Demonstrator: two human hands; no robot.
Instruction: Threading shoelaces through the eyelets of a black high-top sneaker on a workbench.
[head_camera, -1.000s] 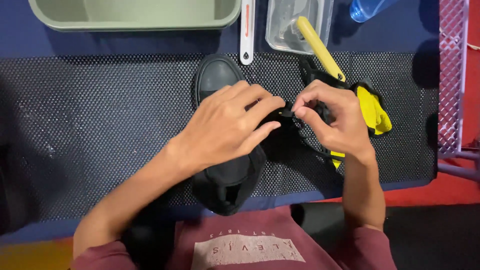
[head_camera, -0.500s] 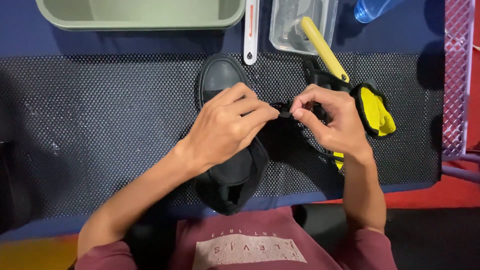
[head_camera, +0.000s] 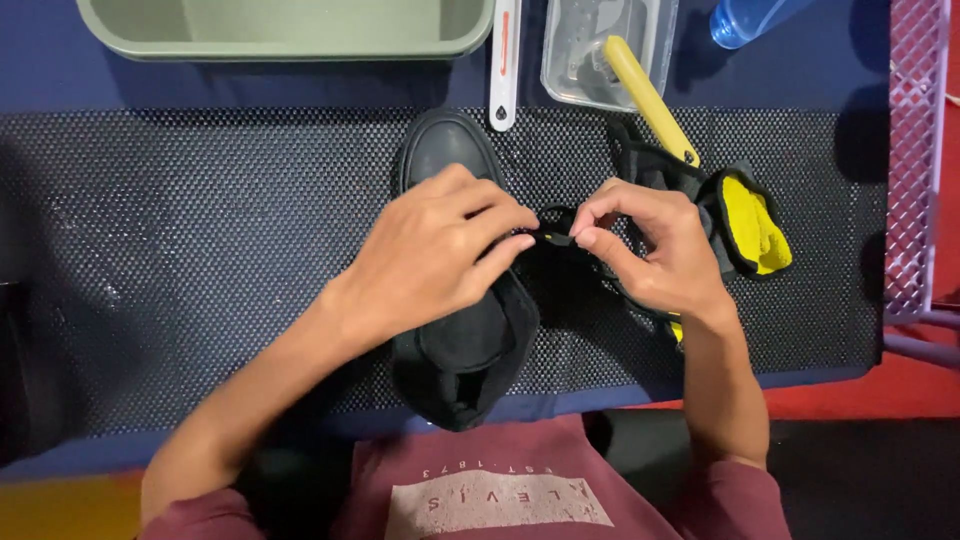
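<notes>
A black boot (head_camera: 455, 345) lies on a black mesh mat (head_camera: 200, 250), toe pointing away from me. My left hand (head_camera: 435, 255) rests over the boot's upper, fingertips pinched on a black lace (head_camera: 553, 232). My right hand (head_camera: 650, 245) pinches the same lace from the right side, a few centimetres from the left fingertips. A second black boot with a yellow lining (head_camera: 745, 220) lies on its side just behind my right hand, partly hidden by it.
A pale green tub (head_camera: 280, 30) sits at the back left. A white tool (head_camera: 503, 60) lies beside it. A clear plastic container (head_camera: 600, 50) holds a yellow-handled brush (head_camera: 650, 100). A blue bottle (head_camera: 745, 20) and a pink wire rack (head_camera: 915, 150) are at the right.
Both hands stay pinched on the lace over the boot, with only small finger shifts. The view has drifted slightly.
</notes>
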